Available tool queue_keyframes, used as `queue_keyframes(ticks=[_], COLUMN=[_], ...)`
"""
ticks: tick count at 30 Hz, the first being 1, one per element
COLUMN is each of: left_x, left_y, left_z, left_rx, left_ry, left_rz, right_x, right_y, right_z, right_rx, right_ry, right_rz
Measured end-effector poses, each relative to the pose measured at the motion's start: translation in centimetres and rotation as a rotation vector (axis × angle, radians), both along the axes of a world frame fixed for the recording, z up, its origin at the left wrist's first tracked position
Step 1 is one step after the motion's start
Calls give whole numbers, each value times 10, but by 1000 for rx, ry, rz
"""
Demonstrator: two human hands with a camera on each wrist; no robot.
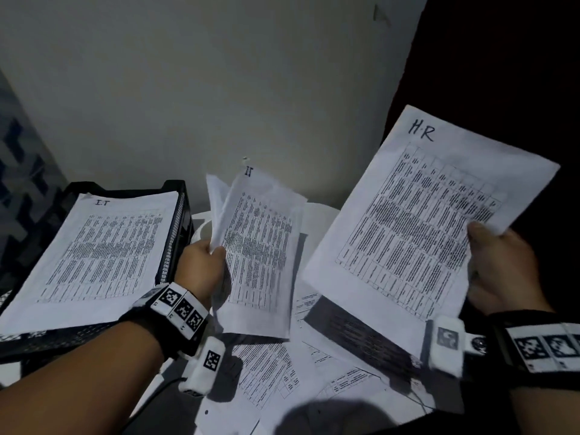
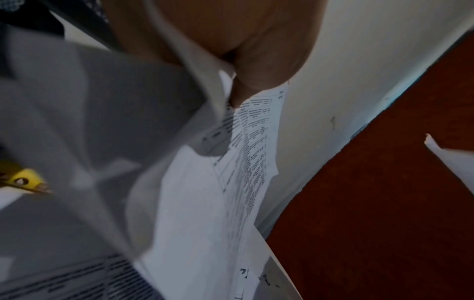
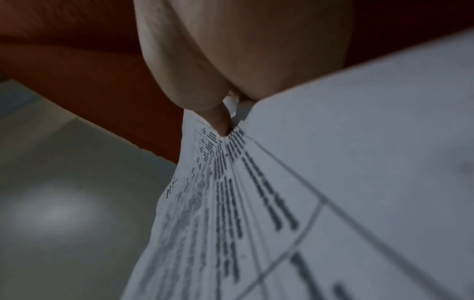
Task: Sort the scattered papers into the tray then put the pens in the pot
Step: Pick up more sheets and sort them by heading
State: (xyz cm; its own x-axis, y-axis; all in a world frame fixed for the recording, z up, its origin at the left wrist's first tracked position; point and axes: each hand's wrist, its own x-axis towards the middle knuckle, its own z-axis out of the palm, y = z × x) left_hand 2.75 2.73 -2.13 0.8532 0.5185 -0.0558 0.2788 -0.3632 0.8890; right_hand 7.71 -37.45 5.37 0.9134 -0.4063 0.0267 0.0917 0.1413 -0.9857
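Paper-sorting step was in hand — pens and pot not in view. Left hand, centre of the frame, pinched a few sheets marked "IT" by their left edge, thumb over fingers, sheets hanging loose and buckled. Right hand, lower right, held a sheet marked "H.R" aloft by its right edge, thumb on top, fingers under. Black mesh tray sat at middle left, a sheet headed "I.T" lying on top in it. More loose papers overlapped on the table below both hands.

Judgement: the left-hand sheets match the tray's heading — next move likely calls for squaring them and laying them flat on that pile. Where the H.R sheet goes could not be told.
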Motion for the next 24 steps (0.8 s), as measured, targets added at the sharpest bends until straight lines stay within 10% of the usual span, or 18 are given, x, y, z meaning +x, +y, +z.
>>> queue_keyframes(ticks=[15,24], left_x=[-24,-19], left_y=[-50,-40], left_z=[36,22], left_rx=[-758,-790], left_ry=[12,141], left_rz=[-570,-396], right_x=[-23,-28], right_y=[94,107], right_z=[-71,-80], right_rx=[305,176], right_ry=[568,591], right_rz=[372,297])
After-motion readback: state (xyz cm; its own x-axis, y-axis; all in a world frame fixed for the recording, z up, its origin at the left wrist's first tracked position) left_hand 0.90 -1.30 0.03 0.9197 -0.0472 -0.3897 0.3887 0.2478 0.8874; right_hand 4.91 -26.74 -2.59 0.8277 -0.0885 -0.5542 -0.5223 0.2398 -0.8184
